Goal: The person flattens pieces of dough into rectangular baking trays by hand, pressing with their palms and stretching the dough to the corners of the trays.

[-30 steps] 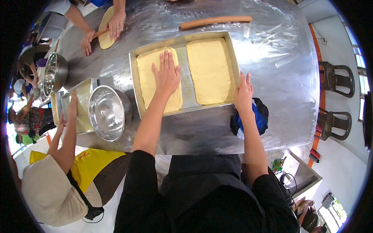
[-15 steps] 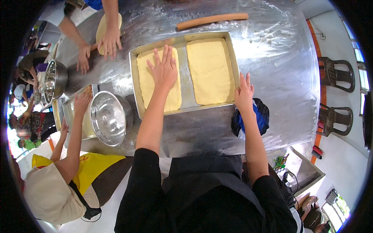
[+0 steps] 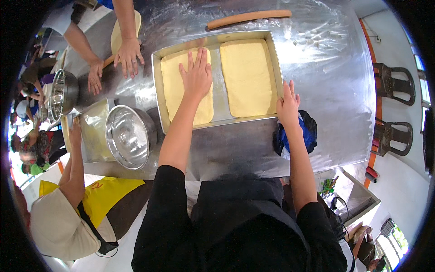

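Note:
My left hand (image 3: 197, 78) lies flat on the left slab of pale yellow dough (image 3: 181, 102), its fingers stretched toward the far end. The slab rests inside a rectangular metal baking pan (image 3: 219, 94). A second, similar dough slab (image 3: 249, 77) fills the right part of that pan, with a strip of bare metal between the two. At the pan's near right corner, my right hand (image 3: 288, 105) touches the outer wall with its fingers extended. Beneath my right wrist sits a blue and black cloth-like bundle (image 3: 304, 135), partly covered by the arm.
A wooden rolling pin (image 3: 249, 18) lies beyond the pan on the steel table (image 3: 324, 86). To the left stand a steel bowl (image 3: 129, 137), another pan (image 3: 97, 136) and a farther bowl (image 3: 65, 93). A co-worker's hands (image 3: 128, 56) work at dough, far left; another person (image 3: 68, 217) stands near left.
My left hand has shifted slightly right across the dough, and the pan sits a little farther away. The near-left co-worker's arm has drawn back from the other pan toward the left.

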